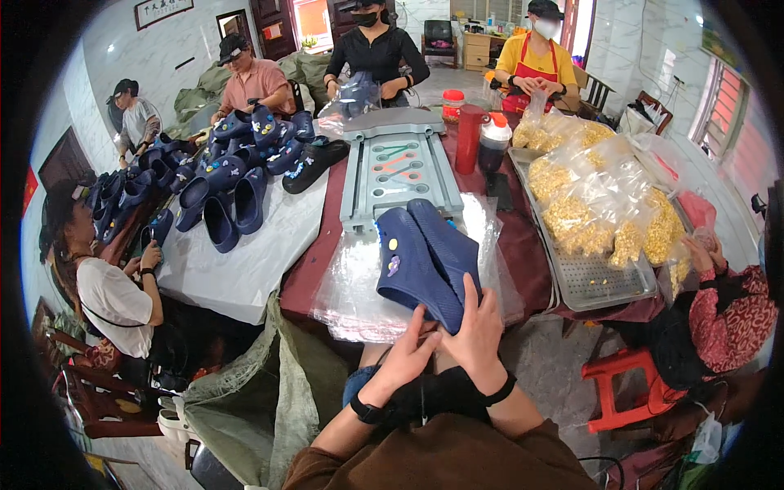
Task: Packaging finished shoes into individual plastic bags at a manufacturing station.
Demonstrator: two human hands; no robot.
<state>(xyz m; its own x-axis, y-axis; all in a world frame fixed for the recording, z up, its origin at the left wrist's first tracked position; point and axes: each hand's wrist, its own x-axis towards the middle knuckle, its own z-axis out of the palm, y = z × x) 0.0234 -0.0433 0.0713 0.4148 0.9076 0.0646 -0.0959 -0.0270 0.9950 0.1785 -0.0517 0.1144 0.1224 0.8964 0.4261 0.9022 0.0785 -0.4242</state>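
A pair of navy blue clogs (404, 263) is held together over the near edge of the table. The left clog shows its side with a yellow and a purple charm, while the textured sole of the right one faces up. My left hand (406, 353) grips the near end of the pair, thumb on top and its other fingers partly hidden. Along the right side of that near end, my right hand (475, 333) holds the clogs with its fingers against the sole. Under the clogs lies a stack of clear plastic bags (347, 286).
A grey folding plastic stool (441, 175) lies beyond the bags. Clogs (220, 222) heap on the left table; bagged yellow pieces (588, 188) fill a metal tray (600, 292) at right. A red thermos (468, 139) and dark bottle (495, 147) stand between. Several people work around.
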